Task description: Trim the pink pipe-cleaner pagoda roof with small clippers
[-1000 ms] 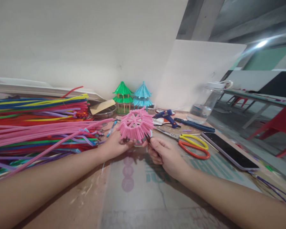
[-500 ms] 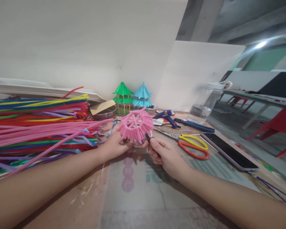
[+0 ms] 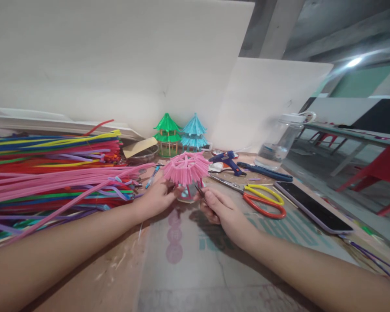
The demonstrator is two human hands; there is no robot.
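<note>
A small pavilion model (image 3: 186, 167) with a fringed pink pipe-cleaner roof stands almost upright in front of me. Thin posts and a pale base with light-blue bits show below the roof. My left hand (image 3: 159, 197) grips it from the left, fingers closed and partly hidden under the roof. In my right hand (image 3: 218, 206) is a pair of dark tweezers (image 3: 200, 190), pinched between thumb and fingers, tips close to the model's right posts; whether they touch, I cannot tell. Behind the model stand a green pavilion (image 3: 167, 134) and a light-blue pavilion (image 3: 194, 131).
Bundles of coloured pipe cleaners (image 3: 52, 173) fill the left side. To the right lie a glue gun (image 3: 229, 162), scissors (image 3: 263, 199), blue pliers-like tool (image 3: 264, 171) and a phone (image 3: 312, 206). A water bottle (image 3: 274, 141) stands behind them.
The pink-roofed model has tipped from showing its roof top toward me to nearly upright, so its posts and base now show. The tweezers' tips have become more visible beside it.
</note>
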